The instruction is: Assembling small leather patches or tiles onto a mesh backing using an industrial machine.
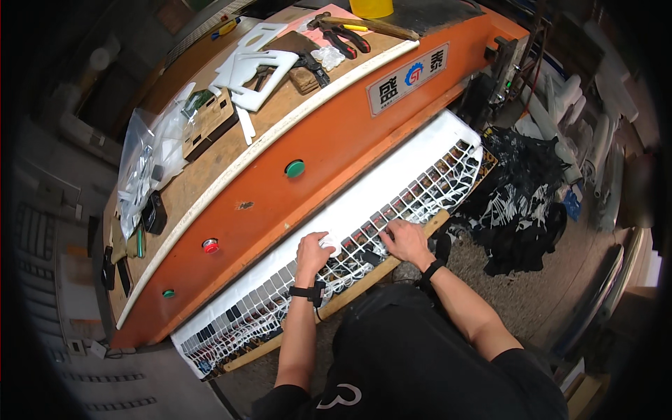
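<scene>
A long white sheet [353,208] lies along the front of an orange machine. Its near side is a lattice of thin white strips [413,194] with rectangular openings; toward the left, grey and black rectangles [246,306] fill part of it. My left hand [313,255] rests on the sheet with fingers curled and closed by a small white piece [329,241]; what lies within its grip is partly hidden. Farther right, my right hand [407,243] has its bent fingers closed on the lattice edge. A wooden strip [336,304] runs along the near side, under my right wrist.
The orange machine [329,150] carries green and red buttons. On its top lie pliers [343,38], a hammer [371,26], white cut-out frames [262,77], a wooden block [210,126] and clear plastic bags [143,161]. A heap of black and white scraps [518,203] covers floor at right.
</scene>
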